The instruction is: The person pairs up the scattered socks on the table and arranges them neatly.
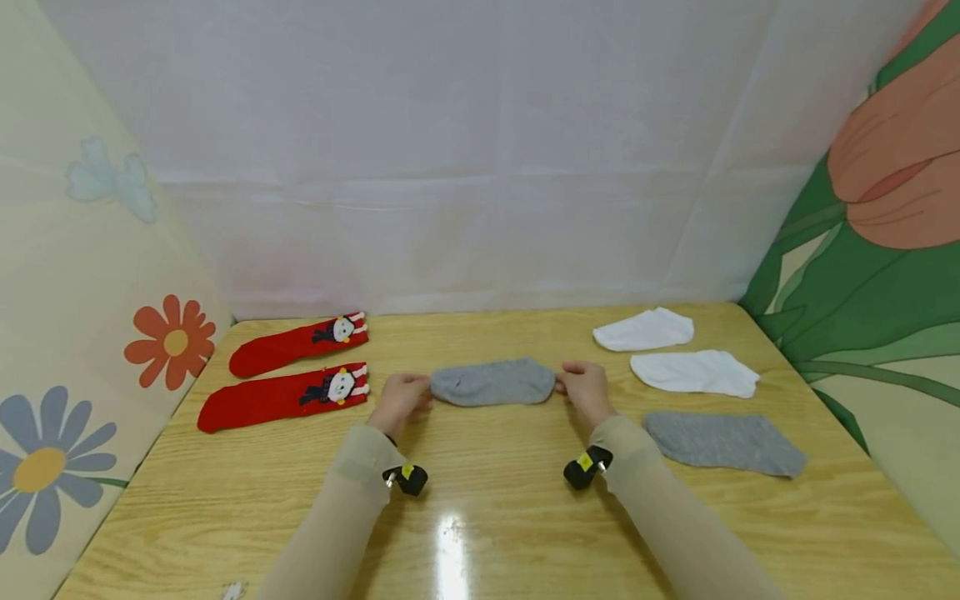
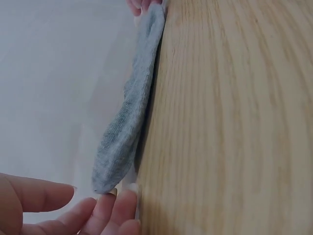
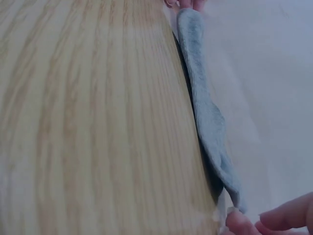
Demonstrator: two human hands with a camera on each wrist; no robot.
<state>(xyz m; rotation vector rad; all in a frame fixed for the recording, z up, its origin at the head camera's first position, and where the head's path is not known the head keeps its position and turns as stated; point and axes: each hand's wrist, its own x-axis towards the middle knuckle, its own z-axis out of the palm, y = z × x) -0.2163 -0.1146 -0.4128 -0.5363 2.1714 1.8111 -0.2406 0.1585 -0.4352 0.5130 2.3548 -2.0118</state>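
A grey sock point(image 1: 493, 383) lies stretched sideways across the middle of the wooden table point(image 1: 510, 467), its length slightly rumpled. At its left end, the rounded toe, is my left hand point(image 1: 403, 400). The left wrist view shows those fingertips point(image 2: 105, 208) right under the toe, while the thumb stands apart from the cloth. My right hand point(image 1: 588, 392) is at the sock's other end. In the right wrist view a fingertip point(image 3: 237, 220) meets the sock's edge, with the thumb a little off to the side.
Two red socks with cartoon figures, one farther back point(image 1: 292, 343) and one nearer point(image 1: 277, 397), lie on the left. On the right are two white socks, a rear one point(image 1: 645, 330) and a front one point(image 1: 697, 372), with another grey sock point(image 1: 723, 442) before them. White cloth point(image 1: 487, 167) hangs behind.
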